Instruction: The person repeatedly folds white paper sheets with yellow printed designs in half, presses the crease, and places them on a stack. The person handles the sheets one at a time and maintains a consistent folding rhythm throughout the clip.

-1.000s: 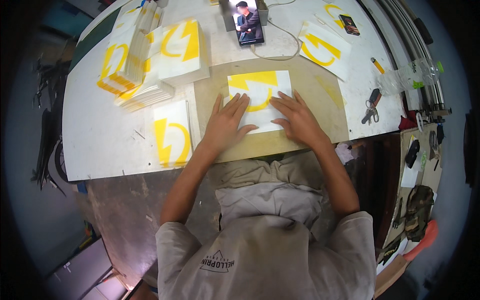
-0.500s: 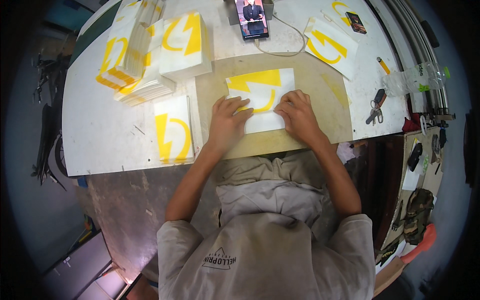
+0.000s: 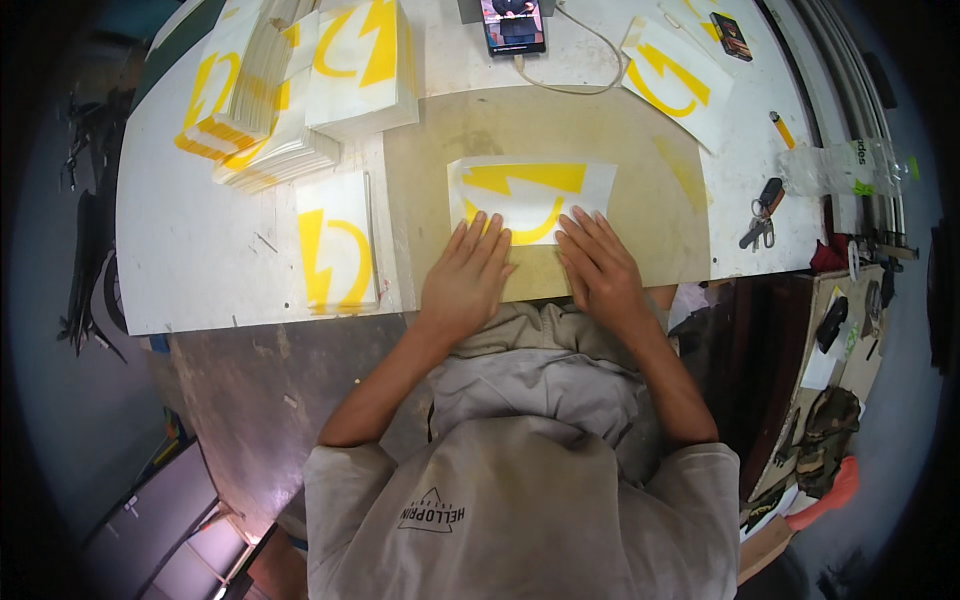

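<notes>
Head view: hands flat, fingers spread, gripping nothing. Left hand (image 3: 468, 275) and right hand (image 3: 598, 268) press the near edge of a white sheet with a yellow decal (image 3: 530, 197), which lies on the tan board (image 3: 640, 130) mid-table. Compared with a second ago, both palms sit nearer the person, so more of the yellow shape is bare; my guess is the pressing has worked down to the near edge. Stacks of like sheets (image 3: 290, 90) stand far left, one single sheet (image 3: 337, 243) just left of the board, phone (image 3: 513, 22) far centre, keys (image 3: 762, 212) right.

Both hands flat, left hand (image 3: 466, 283), right hand (image 3: 601, 272), on yellow-printed white sheet (image 3: 530, 196)
</notes>
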{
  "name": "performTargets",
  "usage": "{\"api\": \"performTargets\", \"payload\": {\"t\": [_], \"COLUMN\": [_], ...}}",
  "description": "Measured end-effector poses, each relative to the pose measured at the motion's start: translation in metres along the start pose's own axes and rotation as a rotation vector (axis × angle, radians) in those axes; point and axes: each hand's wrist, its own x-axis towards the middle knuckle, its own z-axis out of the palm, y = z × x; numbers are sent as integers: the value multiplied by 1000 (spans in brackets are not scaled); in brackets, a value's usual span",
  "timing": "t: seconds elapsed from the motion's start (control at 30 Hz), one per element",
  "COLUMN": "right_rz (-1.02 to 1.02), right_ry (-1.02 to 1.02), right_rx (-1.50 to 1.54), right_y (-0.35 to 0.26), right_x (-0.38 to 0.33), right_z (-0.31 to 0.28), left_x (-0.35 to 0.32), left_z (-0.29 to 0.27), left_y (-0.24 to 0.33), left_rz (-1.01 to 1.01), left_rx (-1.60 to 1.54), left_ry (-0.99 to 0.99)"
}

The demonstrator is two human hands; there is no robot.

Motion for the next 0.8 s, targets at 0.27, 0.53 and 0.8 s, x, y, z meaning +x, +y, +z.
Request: {"api": "performTargets", "payload": {"t": [0.27,0.53,0.8], "right_rz": [10,19,27], "right_ry": [-13,-38,-52], "right_rx": [10,-10,-31], "right_y": [1,0,2], "right_x": [0,1,-2], "right_z": [-1,-2,-1], "left_x": [-2,-3,-5], "left_z": [2,3,6], "left_y": [-1,0,-3], "left_rz": [-23,-41,-29], "left_rx": [-33,-47,-15], "left_ry": [5,6,11]}}
